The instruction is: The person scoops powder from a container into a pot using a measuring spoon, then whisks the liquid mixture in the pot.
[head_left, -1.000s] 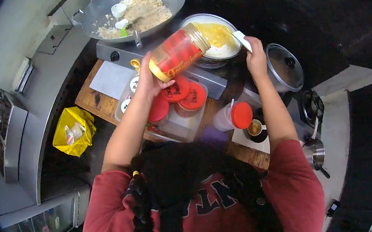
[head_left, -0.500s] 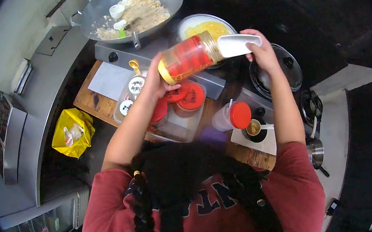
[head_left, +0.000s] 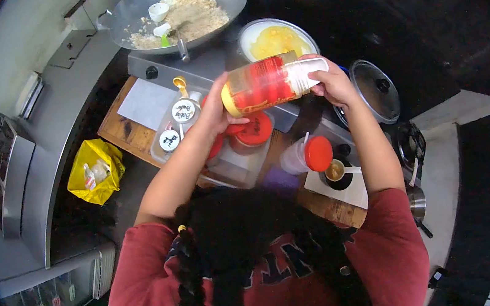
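The left hand (head_left: 221,109) has its grip wrapped round a jar (head_left: 260,83), tipped sideways; the right hand (head_left: 332,84) grips a white scoop (head_left: 310,70) at the jar's mouth. Yellow stuff (head_left: 277,41) already lies in the bowl (head_left: 246,31) just beyond the right grip. Scooping looks unfinished to me; what's left in the jar I can't tell.

One head-worn camera, facing forward and down.
Wide, dark-cornered view from close above the wearer's red shirt (head_left: 289,302), across the worktop (head_left: 136,137) to the wok (head_left: 131,20).
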### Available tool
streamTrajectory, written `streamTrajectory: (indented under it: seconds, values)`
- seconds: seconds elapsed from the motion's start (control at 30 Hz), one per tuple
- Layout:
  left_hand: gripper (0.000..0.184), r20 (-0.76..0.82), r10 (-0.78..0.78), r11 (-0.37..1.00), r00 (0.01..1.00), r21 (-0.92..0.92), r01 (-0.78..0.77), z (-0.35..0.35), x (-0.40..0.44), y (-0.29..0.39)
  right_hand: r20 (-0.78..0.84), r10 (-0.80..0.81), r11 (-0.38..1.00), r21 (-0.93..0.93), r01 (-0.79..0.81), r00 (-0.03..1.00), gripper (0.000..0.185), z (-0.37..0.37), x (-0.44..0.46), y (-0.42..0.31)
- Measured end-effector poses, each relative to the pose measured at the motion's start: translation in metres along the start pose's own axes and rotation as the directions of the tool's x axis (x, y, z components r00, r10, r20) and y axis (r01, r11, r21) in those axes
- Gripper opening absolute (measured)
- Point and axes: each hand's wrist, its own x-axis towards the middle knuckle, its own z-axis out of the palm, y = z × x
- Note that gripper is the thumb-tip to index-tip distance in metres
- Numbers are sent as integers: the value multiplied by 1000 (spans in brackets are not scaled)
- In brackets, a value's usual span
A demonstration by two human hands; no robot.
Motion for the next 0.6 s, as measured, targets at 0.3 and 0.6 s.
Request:
streamTrajectory:
  seconds: [0.3,0.6]
  values:
    - [69,-24,-27,999,999,23,28,-8,1,10,-145,81,971,236,-45,986,31,-49,8,4]
    - [71,-154,22,1000,988,-2,-22,-16,1,15,-229,143,933,357,-53,963,30,-98,8,24]
